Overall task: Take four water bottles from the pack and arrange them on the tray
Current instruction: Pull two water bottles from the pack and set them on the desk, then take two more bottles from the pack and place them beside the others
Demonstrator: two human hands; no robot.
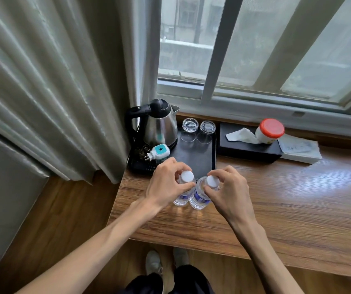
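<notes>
The left hand [166,185] hides much of one bottle [182,199]; the pack is out of view.

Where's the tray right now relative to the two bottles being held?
In the head view the black tray lies on the wooden desk just beyond the two water bottles, with the kettle at its left and two glasses at its far end.

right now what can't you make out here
- Pack: not in the head view, out of frame.
- Bottles: bases near the tray edge; whether on it or on the table is unclear, hands cover them.
- Bottle labels: too small to read.
- Jar label: faces away.
</notes>
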